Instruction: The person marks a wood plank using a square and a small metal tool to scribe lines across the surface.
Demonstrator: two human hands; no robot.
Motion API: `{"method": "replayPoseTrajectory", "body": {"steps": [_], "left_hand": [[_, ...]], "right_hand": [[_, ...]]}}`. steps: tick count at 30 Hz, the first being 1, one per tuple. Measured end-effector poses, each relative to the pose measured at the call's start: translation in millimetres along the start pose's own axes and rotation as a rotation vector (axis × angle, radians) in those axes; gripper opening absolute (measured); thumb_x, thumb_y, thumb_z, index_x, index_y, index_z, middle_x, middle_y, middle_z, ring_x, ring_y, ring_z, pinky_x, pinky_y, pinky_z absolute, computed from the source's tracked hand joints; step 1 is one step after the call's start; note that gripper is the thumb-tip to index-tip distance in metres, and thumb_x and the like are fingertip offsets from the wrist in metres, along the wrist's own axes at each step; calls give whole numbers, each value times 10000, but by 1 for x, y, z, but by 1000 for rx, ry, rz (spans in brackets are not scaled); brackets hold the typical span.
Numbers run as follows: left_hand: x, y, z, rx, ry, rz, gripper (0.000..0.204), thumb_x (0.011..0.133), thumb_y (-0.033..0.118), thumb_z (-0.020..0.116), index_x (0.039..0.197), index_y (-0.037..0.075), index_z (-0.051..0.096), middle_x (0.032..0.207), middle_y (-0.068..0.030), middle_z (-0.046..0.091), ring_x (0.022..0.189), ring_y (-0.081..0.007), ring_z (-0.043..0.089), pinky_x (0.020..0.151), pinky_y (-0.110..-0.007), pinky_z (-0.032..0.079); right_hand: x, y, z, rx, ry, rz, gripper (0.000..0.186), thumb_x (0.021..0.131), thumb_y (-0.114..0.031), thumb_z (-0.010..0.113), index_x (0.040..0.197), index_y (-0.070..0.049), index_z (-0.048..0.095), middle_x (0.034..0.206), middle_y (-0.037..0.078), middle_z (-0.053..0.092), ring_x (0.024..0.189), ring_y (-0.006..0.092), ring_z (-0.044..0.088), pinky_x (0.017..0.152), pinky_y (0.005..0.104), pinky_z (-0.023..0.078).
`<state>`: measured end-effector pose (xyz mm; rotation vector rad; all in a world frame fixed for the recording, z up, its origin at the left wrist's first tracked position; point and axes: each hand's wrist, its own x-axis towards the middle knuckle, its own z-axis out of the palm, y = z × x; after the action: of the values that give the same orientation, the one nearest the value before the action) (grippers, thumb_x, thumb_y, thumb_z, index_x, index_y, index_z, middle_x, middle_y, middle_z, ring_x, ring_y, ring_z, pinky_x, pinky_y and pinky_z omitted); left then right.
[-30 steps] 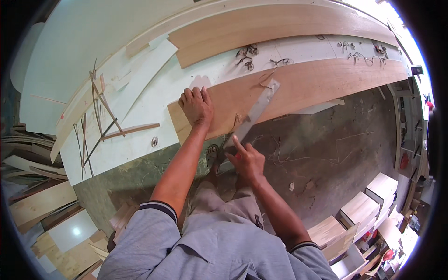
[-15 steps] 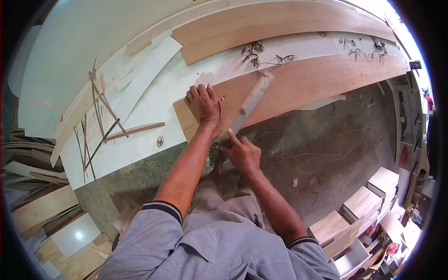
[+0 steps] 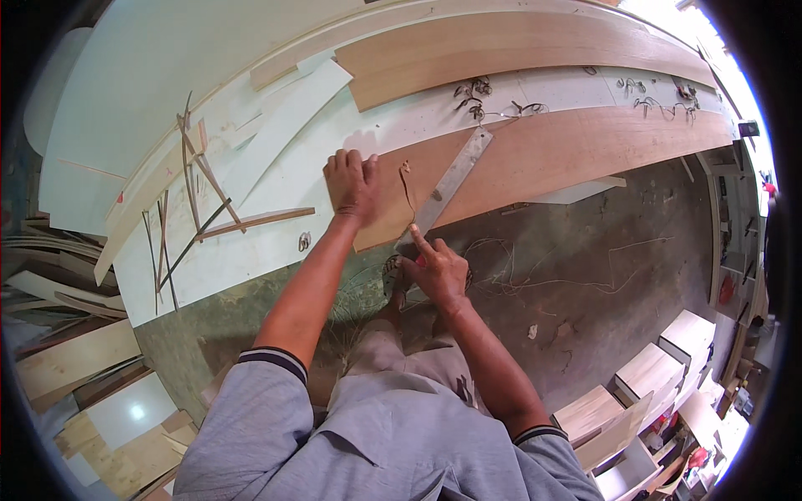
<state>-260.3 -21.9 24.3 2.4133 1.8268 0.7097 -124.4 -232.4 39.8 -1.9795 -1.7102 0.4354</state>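
A long brown wooden board (image 3: 543, 159) lies across the white surface, its front edge jutting over the floor. My left hand (image 3: 352, 188) rests palm down on the board's left end, thumb apart from the fingers. In my right hand (image 3: 440, 271) is a hand saw (image 3: 451, 182) with a bit of red showing at its grip. My index finger stretches along the saw's grey metal blade, which lies slantwise over the board and points away to the right. A thin curly brown strip (image 3: 407, 190) lies on the board between my left hand and the blade.
Another brown board (image 3: 518, 50) lies farther back. Curled shavings (image 3: 476, 92) sit between the boards. Thin wood strips (image 3: 255, 224) lie crossed at left. Loose wire (image 3: 614, 267) trails on the floor. Wooden boxes (image 3: 647, 367) stand at lower right; stacked offcuts (image 3: 63, 305) are at far left.
My left hand has slid left to the board's end. The saw, blurred before, now shows sharply and has shifted slightly toward the left relative to the board. The whole view has shifted a little.
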Motion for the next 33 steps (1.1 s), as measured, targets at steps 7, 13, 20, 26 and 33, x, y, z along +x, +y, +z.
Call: {"method": "replayPoseTrajectory", "body": {"steps": [7, 13, 20, 26, 33], "left_hand": [[-5, -8, 7, 68, -11, -46, 367, 989, 414, 597, 910, 58, 562, 987, -140, 552, 974, -327, 535, 892, -467, 417], [-2, -6, 2, 27, 29, -28, 373, 978, 411, 632, 900, 56, 548, 969, -152, 559, 954, -338, 546, 855, -481, 430], [-3, -9, 4, 52, 23, -40, 413, 980, 450, 613, 901, 49, 547, 973, -156, 561, 964, -343, 551, 868, -476, 436], [-6, -8, -2, 55, 43, -2, 364, 989, 412, 598, 920, 62, 526, 984, -142, 534, 982, -318, 532, 884, -461, 425], [0, -12, 4, 28, 42, -25, 410, 986, 440, 603, 916, 40, 541, 972, -159, 553, 963, -336, 547, 876, -474, 430]], "right_hand": [[-8, -13, -3, -18, -139, 41, 724, 739, -379, 869, 1412, -271, 626, 795, 59, 570, 694, 248, 662, 606, 399, 537], [-3, -25, 9, 2, -59, 20, 734, 736, -375, 872, 1419, -277, 623, 786, 62, 563, 682, 246, 657, 599, 394, 538], [-18, -41, 17, -19, -125, 25, 727, 734, -379, 873, 1414, -287, 632, 775, 56, 560, 675, 241, 653, 587, 387, 535], [-13, -50, 19, -3, -189, 59, 730, 736, -383, 875, 1416, -284, 630, 779, 56, 556, 662, 248, 643, 566, 394, 520], [-16, -62, 28, -59, -249, 117, 742, 726, -351, 884, 1418, -285, 625, 781, 62, 551, 652, 252, 633, 556, 402, 513]]}}
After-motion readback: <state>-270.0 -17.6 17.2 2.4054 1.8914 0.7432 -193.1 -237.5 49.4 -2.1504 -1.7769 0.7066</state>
